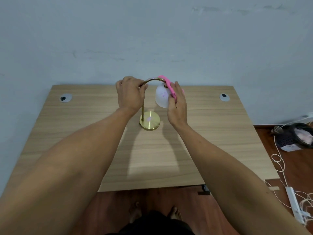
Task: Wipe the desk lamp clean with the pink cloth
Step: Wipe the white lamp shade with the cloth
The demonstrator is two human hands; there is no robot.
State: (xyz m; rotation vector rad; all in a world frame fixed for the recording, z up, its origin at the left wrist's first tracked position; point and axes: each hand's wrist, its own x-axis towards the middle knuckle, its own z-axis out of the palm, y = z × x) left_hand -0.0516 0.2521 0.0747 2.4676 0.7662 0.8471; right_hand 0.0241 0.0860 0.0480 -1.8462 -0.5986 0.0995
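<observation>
Lamp base (149,120): polished brass-coloured metal, glossy, with a brushed radial sheen and a faint pink reflection. Stem (143,107) and arched neck (155,80): the same shiny gold-toned metal, smooth. Shade (162,97): white, translucent, smooth, matt to satin; glass or plastic cannot be told. Cloth (169,86): bright pink, soft, matt fabric, weave too blurred to judge. Desk (211,133): light wood-grain top, smooth, low sheen, probably laminate. Grommets (224,97): grey, smooth, likely plastic. Wall (152,31): pale blue paint, matt, scuffed. Floor (298,167): reddish wood-look boards, slight gloss. Power strip (293,202): white plastic, smooth.
</observation>
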